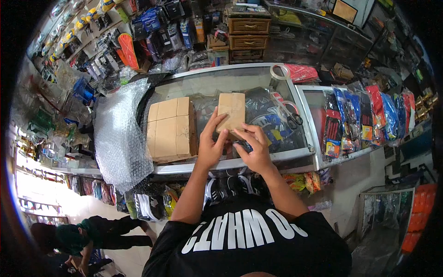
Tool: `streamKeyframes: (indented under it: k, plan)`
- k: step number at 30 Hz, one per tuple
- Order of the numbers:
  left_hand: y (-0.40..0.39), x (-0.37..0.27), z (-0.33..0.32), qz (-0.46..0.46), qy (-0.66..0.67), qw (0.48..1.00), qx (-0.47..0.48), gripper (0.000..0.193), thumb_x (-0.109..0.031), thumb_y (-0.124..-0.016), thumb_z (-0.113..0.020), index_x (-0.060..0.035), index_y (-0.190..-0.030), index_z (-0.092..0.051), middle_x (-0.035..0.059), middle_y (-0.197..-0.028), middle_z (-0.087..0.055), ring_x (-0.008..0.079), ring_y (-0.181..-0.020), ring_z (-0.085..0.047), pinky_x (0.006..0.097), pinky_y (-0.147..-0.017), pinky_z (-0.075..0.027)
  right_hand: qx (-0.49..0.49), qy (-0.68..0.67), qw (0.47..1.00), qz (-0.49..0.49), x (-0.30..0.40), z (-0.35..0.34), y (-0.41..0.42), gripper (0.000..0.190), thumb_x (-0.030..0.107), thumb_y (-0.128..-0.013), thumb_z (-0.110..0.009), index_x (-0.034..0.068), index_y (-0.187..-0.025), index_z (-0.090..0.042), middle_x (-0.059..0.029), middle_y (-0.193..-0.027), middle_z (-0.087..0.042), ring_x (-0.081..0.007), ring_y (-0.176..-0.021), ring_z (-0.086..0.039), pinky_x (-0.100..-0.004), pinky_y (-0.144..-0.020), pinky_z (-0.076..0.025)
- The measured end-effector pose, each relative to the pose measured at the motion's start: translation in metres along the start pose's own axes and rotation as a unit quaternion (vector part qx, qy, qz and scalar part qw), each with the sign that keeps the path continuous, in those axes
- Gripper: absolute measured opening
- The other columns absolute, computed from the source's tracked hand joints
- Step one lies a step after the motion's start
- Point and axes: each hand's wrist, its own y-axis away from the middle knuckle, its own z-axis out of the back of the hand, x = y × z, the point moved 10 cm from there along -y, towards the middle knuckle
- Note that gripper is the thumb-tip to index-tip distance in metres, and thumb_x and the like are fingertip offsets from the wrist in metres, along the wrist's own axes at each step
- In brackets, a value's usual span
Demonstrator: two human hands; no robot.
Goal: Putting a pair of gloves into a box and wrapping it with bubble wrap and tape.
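Note:
A small piece of folded brown cardboard (232, 108) is held over the glass counter in front of me. My left hand (211, 145) grips its left side, fingers lying on its face and thumb by its near edge. At the near right corner, the fingers of my right hand (256, 149) press on the same cardboard. What lies under the cardboard is hidden. Just left of my left hand sits a larger brown cardboard package (169, 128) with creases across its top. Further left, a sheet of bubble wrap (123, 135) drapes over the counter's front edge.
Right of my hands are scissors (294, 119) and a roll of clear tape (279, 72) on the glass counter (207, 78). Packaged goods (356, 117) line the right-hand counter. Shoes (145, 206) stand below the front edge. Another person (86, 235) is at lower left.

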Motion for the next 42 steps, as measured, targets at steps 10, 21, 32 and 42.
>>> streamKeyframes:
  k: [10,21,32,42]
  plan:
    - [0.013,-0.032,0.008,-0.100,-0.209,0.964,-0.131,0.035,-0.009,-0.110,-0.060,0.0011,-0.143,-0.060,0.0259,-0.164,-0.054,0.0409,-0.150,-0.053,0.0502,-0.124,-0.040,0.072,-0.084,0.994,-0.007,-0.003,0.013,0.001,0.047,0.008,-0.094,-0.079,0.012,-0.140,-0.073,-0.0107,-0.156,-0.061,-0.0345,-0.130,-0.064,-0.0472,-0.111,-0.052]
    - [0.052,-0.100,-0.063,-0.260,-0.282,0.911,-0.149,0.034,0.001,-0.089,-0.078,-0.0018,-0.120,-0.065,0.0191,-0.122,-0.069,0.0404,-0.112,-0.066,0.0528,-0.103,-0.051,0.012,0.191,0.980,-0.052,-0.103,0.149,-0.008,0.029,0.012,-0.094,-0.077,0.007,-0.122,-0.075,-0.0105,-0.119,-0.071,-0.0356,-0.114,-0.064,-0.0484,-0.101,-0.049]
    - [-0.023,-0.025,-0.178,-0.034,-0.245,0.964,0.102,0.028,-0.009,-0.090,-0.085,-0.0052,-0.117,-0.080,0.0145,-0.112,-0.075,0.0369,-0.100,-0.073,0.0459,-0.089,-0.060,0.153,0.236,0.950,-0.134,-0.141,0.150,-0.020,0.046,0.019,-0.091,-0.081,0.004,-0.133,-0.070,-0.0127,-0.112,-0.074,-0.0363,-0.114,-0.068,-0.0503,-0.101,-0.048]
    - [-0.025,-0.032,-0.193,-0.105,-0.293,0.944,0.113,0.015,-0.009,-0.094,-0.080,-0.0039,-0.108,-0.081,0.0126,-0.111,-0.075,0.0366,-0.102,-0.071,0.0463,-0.089,-0.058,0.067,0.244,0.966,-0.058,-0.139,0.154,-0.012,0.040,0.017,-0.085,-0.084,0.003,-0.122,-0.077,-0.0086,-0.097,-0.071,-0.0295,-0.102,-0.067,-0.0442,-0.093,-0.046]
